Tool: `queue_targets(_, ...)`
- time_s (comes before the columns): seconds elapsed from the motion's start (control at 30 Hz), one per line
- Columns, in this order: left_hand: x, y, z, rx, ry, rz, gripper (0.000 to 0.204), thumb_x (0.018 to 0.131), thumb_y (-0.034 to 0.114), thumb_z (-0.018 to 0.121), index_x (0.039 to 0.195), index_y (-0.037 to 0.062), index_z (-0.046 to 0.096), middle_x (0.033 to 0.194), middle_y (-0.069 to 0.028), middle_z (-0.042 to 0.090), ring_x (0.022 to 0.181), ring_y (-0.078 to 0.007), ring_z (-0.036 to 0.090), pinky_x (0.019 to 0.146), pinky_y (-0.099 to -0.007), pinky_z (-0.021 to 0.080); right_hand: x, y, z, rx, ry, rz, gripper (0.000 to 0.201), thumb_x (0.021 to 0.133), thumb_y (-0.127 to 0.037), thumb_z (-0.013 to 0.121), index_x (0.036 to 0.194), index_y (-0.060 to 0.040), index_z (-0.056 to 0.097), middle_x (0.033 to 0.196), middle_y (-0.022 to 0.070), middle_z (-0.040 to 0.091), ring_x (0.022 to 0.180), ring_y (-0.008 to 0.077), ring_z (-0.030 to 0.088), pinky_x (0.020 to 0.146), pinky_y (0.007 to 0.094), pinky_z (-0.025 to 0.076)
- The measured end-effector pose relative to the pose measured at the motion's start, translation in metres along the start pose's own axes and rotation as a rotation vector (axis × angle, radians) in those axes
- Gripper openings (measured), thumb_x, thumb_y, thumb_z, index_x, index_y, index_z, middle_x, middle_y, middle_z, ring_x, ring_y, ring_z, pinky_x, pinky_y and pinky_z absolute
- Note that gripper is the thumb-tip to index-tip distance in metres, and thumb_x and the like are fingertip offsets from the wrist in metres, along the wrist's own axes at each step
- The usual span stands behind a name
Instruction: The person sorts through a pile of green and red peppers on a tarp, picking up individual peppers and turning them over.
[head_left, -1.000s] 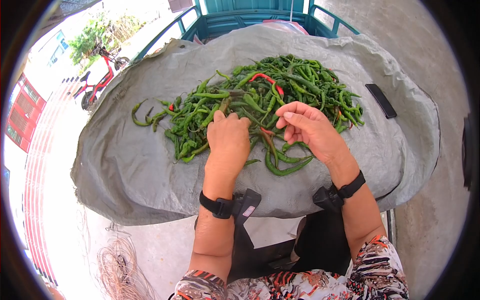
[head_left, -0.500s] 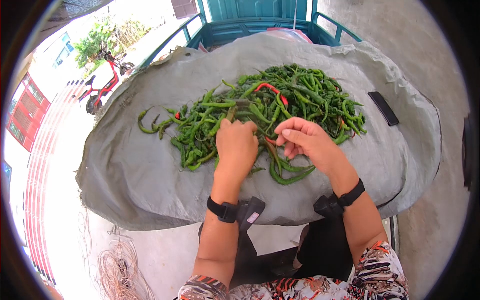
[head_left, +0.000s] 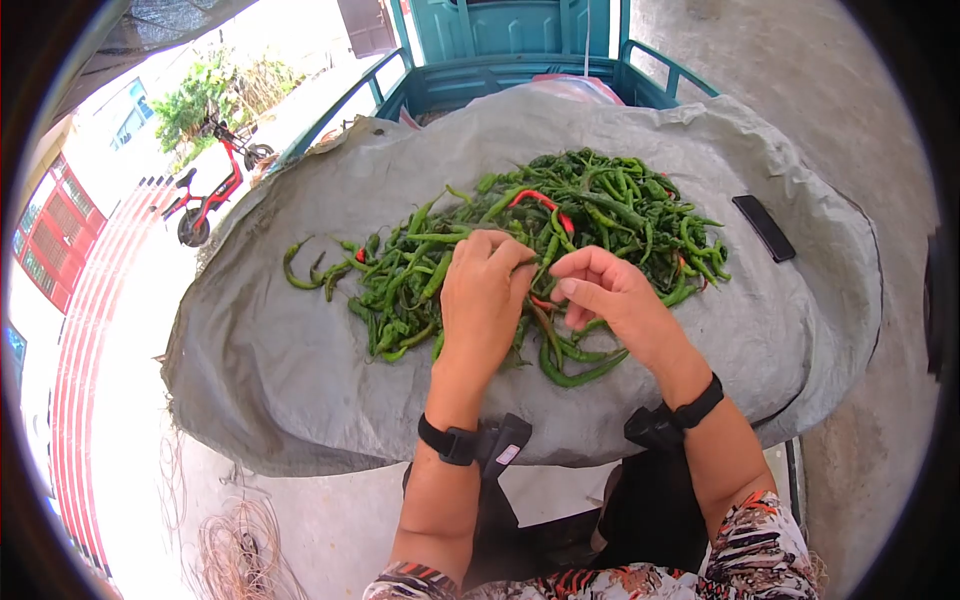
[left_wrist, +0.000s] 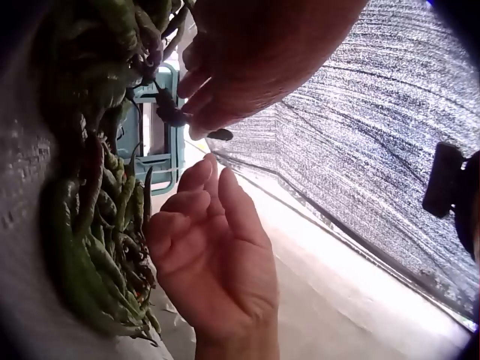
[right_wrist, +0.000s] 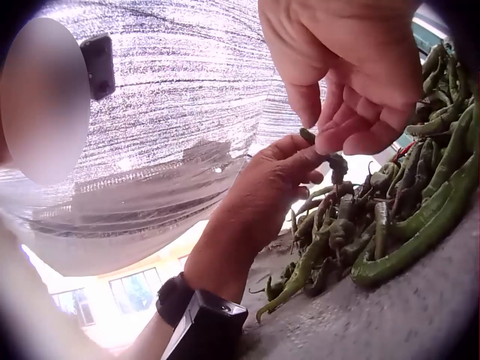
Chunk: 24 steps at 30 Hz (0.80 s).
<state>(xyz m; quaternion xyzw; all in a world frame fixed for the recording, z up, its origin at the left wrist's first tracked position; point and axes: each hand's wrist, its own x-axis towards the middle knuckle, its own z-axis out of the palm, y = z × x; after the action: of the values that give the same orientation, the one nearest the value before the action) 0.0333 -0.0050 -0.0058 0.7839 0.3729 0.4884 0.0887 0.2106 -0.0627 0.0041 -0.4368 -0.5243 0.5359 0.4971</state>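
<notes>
- The left hand [head_left: 482, 290] rests curled on the heap of green chillies [head_left: 560, 225], fingertips pinching a chilli stem [right_wrist: 330, 161].
- The right hand [head_left: 610, 295], just beside it, pinches the same stem (a narrow grip).
- The chillies lie mid-tabletop on a grey tarpaulin [head_left: 300, 370]; a dark phone [head_left: 763, 227] lies far right.

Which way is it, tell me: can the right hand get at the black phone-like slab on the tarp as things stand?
Probably yes: the right hand has bare tarp and pepper pile edge between it and the black slab; nothing covers the slab.
</notes>
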Motion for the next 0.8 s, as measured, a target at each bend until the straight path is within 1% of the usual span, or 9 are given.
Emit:
queue_targets(0.03,0.001,0.002,0.0,-0.033,0.023,0.024,0.011,0.079,0.011,0.07,0.09,0.0069,0.068,0.089,-0.0079,0.063,0.087,-0.0297,0.059,0.073,-0.0402,0.048,-0.001,-0.003,0.002,-0.002,0.021,-0.044,0.024,0.094,-0.016,0.062,0.116,-0.0056,0.058,0.094,0.0009,0.063,0.072,0.006,0.058,0.066,0.0222,0.05)
queue_targets(0.13,0.002,0.016,-0.005,-0.082,-0.073,-0.027,0.013,0.08,0.011,0.07,0.091,0.006,0.067,0.09,-0.0089,0.064,0.084,-0.0301,0.059,0.072,-0.0404,0.048,-0.003,-0.006,0.007,-0.037,0.058,-0.195,0.031,0.091,-0.012,0.067,0.119,-0.006,0.056,0.091,-0.0001,0.06,0.07,0.0054,0.056,0.063,0.0214,0.048)
queue_targets(0.17,0.003,0.018,-0.004,-0.068,-0.025,0.064,0.012,0.081,0.007,0.071,0.093,0.0037,0.068,0.083,-0.0073,0.064,0.071,-0.0187,0.059,0.063,-0.0312,0.047,-0.005,-0.008,0.009,-0.063,0.063,-0.223,0.033,0.09,-0.011,0.067,0.12,-0.0058,0.055,0.091,-0.0003,0.059,0.07,0.0051,0.055,0.062,0.0212,0.047)
queue_targets(0.23,0.003,0.033,-0.007,-0.276,-0.036,-0.101,0.011,0.086,0.008,0.069,0.095,0.0033,0.067,0.085,-0.0061,0.065,0.07,-0.0149,0.059,0.062,-0.029,0.048,-0.008,-0.011,0.013,-0.115,0.074,-0.279,0.037,0.088,-0.009,0.069,0.122,-0.0055,0.054,0.089,-0.0006,0.057,0.069,0.0045,0.054,0.06,0.0208,0.045)
queue_targets(0.33,0.001,0.034,-0.003,-0.622,0.006,-0.3,0.012,0.092,0.011,0.065,0.1,0.0019,0.064,0.09,-0.0058,0.067,0.07,-0.0112,0.06,0.063,-0.0264,0.05,-0.009,-0.007,0.016,-0.304,0.238,-0.315,0.031,0.09,-0.014,0.068,0.117,-0.0046,0.057,0.082,-0.0012,0.058,0.065,0.0043,0.052,0.057,0.0213,0.042)
queue_targets(0.43,0.003,0.033,-0.004,-0.881,0.058,-0.39,0.015,0.096,0.014,0.062,0.103,0.0006,0.061,0.096,-0.0076,0.068,0.074,-0.0122,0.063,0.066,-0.0257,0.052,-0.009,-0.01,0.013,-0.378,0.107,-0.094,0.022,0.092,-0.019,0.066,0.106,-0.0027,0.061,0.073,-0.002,0.057,0.06,0.0047,0.05,0.054,0.0223,0.04)
queue_targets(0.53,0.004,0.031,-0.004,-1.037,0.079,-0.449,0.017,0.097,0.016,0.061,0.103,-0.0003,0.058,0.099,-0.0094,0.067,0.077,-0.0134,0.064,0.069,-0.0264,0.054,-0.009,-0.007,0.016,-0.289,0.035,-0.07,0.02,0.095,-0.023,0.062,0.094,-0.0027,0.063,0.067,-0.0023,0.056,0.057,0.0057,0.049,0.052,0.0229,0.04)
queue_targets(0.6,0.004,0.031,-0.002,-1.096,0.097,-0.48,0.017,0.097,0.016,0.061,0.104,0.0001,0.058,0.099,-0.0093,0.067,0.078,-0.0133,0.064,0.07,-0.0263,0.053,-0.008,-0.007,0.016,-0.24,0.005,-0.04,0.019,0.095,-0.022,0.061,0.093,-0.0029,0.064,0.068,-0.002,0.057,0.056,0.0059,0.05,0.052,0.0224,0.041)
queue_targets(0.8,0.006,0.018,-0.012,-0.66,0.04,-0.513,0.023,0.096,0.017,0.062,0.109,-0.0016,0.056,0.093,-0.0073,0.065,0.079,-0.0115,0.064,0.065,-0.0251,0.051,0.001,-0.004,-0.001,0.01,0.099,-0.005,0.019,0.097,-0.02,0.057,0.095,-0.0033,0.066,0.068,-0.0026,0.057,0.055,0.0056,0.053,0.053,0.0207,0.044)
